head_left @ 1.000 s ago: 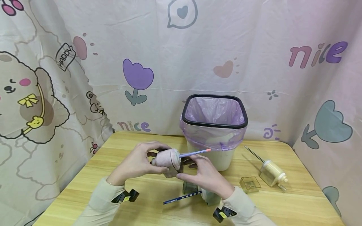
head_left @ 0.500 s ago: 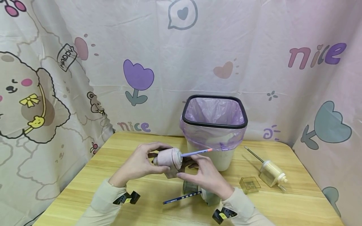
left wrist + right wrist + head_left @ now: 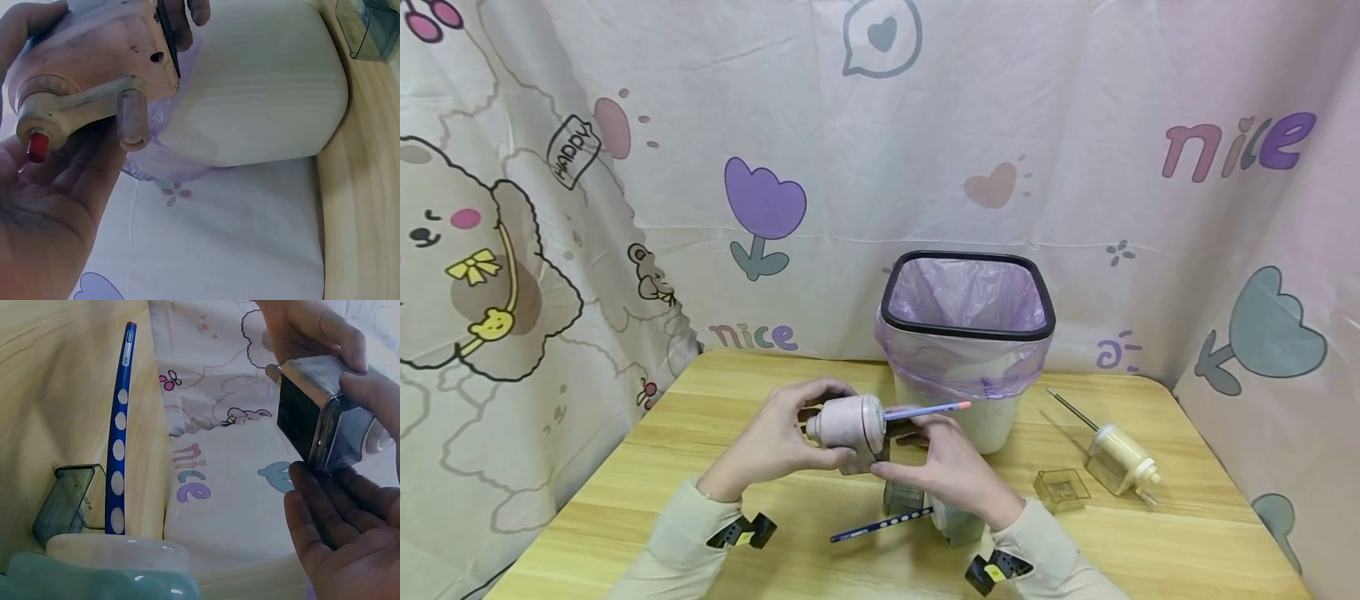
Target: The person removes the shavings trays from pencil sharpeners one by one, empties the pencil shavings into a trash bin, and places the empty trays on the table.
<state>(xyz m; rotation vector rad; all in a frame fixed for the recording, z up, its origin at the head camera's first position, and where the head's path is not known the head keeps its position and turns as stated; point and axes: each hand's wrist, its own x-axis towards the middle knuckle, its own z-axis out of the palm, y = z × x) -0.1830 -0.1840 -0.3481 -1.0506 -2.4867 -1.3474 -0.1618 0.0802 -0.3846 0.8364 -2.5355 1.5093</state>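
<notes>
Above the table, a pink crank pencil sharpener (image 3: 842, 422) is held tilted on its side. A light-blue pencil (image 3: 928, 410) with a pink end sticks out of its front, towards the right. My left hand (image 3: 782, 437) grips the body from the crank end; the crank handle (image 3: 132, 119) and a red tip (image 3: 37, 147) show in the left wrist view. With thumb and fingers, my right hand (image 3: 951, 467) holds the front end, where a greyish see-through part (image 3: 350, 434) shows in the right wrist view. Some right fingers are hidden in the head view.
Behind the hands stands a white bin (image 3: 1000, 425) with a purple liner. A green sharpener (image 3: 958, 527) with a dotted blue pencil (image 3: 880, 527) and a clear drawer (image 3: 902, 497) lie below. At right are a yellow sharpener (image 3: 1123, 458), its dark pencil (image 3: 1072, 408), and a yellowish drawer (image 3: 1062, 490).
Both hands have shifted slightly right with the pencil sharpener. It has turned a little, so the light-blue pencil lies flatter and its pink end is further right and lower.
</notes>
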